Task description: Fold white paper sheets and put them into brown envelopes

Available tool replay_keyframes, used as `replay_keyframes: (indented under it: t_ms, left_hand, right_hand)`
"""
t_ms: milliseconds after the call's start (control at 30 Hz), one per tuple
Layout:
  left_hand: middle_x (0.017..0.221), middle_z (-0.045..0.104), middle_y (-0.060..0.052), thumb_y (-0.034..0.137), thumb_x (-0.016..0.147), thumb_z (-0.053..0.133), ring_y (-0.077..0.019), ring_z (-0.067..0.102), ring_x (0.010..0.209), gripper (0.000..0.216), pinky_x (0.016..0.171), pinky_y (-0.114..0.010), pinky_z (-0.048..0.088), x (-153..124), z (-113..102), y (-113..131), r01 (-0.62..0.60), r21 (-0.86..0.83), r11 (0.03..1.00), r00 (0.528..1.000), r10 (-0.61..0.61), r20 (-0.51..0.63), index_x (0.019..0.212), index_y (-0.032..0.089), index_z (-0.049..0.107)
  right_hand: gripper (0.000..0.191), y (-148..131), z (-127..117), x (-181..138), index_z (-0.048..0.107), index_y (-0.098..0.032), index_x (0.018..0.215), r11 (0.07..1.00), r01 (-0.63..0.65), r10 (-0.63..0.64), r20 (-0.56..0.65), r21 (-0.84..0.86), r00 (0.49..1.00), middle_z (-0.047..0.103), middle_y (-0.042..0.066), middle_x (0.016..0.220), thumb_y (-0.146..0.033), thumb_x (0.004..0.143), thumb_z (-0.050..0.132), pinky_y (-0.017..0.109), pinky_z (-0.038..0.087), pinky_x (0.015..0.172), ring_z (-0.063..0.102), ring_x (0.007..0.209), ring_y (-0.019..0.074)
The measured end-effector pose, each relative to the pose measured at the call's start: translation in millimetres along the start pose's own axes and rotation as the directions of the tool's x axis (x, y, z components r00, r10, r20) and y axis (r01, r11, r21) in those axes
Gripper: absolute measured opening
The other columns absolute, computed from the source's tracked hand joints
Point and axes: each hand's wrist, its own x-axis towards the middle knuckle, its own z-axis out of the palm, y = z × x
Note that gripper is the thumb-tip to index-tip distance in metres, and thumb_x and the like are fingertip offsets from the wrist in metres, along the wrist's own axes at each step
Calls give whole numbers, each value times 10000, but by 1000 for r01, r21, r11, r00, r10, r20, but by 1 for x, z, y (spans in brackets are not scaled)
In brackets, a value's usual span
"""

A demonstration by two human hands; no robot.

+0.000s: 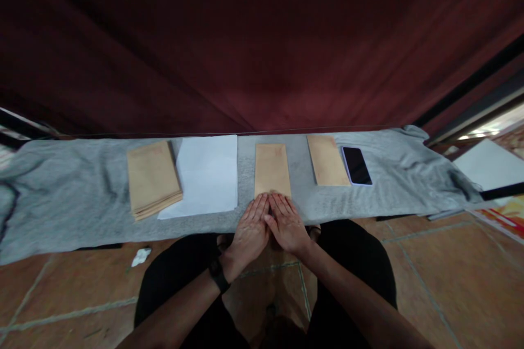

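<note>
A brown paper envelope (272, 168) lies upright in front of me on the grey cloth. My left hand (252, 228) rests flat on its near end, fingers stretched out and pointing away from me. Beside it my right hand (288, 227) lies flat on the same end, its thumb meeting the left hand. Both palms cover the near edge of the envelope. To the right is another brown envelope (328, 161), lying slightly turned. On the left, a stack of brown envelopes (152, 175) partly overlaps a pile of white paper sheets (208, 174).
A phone (356, 166) lies right of the single envelope. Grey cloth (82, 191) covers the narrow bench, with a dark red curtain (262, 54) behind it. A crumpled white tissue (141, 256) is on the tiled floor (429, 262). Printed sheets (501, 212) lie at far right.
</note>
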Motion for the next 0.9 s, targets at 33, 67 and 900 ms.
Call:
replay_keyframes:
  t_ms: [33,67,900]
  left_hand:
    - [1585,366,-168,140,957,297,-222,266,1503,594,1232,-435,292,0,1,0,6,3,1000,1000,-6,-6,1545,52,275]
    - [1584,367,-167,145,956,300,-224,270,1502,595,1233,-433,290,1,1,1,13,4,1000,1000,-13,-8,1543,52,281]
    - [1567,361,-238,380,946,531,-309,264,1502,658,1210,-468,296,1,-2,4,64,11,998,997,-63,-52,1477,15,397]
  right_hand:
    - [576,-1,1,0,388,-91,1519,1000,-3,3,-3,-2,1000,412,138,1566,-423,1056,301,431,269,1230,323,1484,221]
    - [586,-1,2,-1,390,-81,1516,1000,-12,11,-8,-10,1000,409,146,1566,-432,1052,311,429,269,1229,320,1485,226]
    - [658,22,-1,-18,410,26,1472,980,-124,103,-134,-157,986,383,268,1547,-456,1025,402,515,303,1184,344,1460,349]
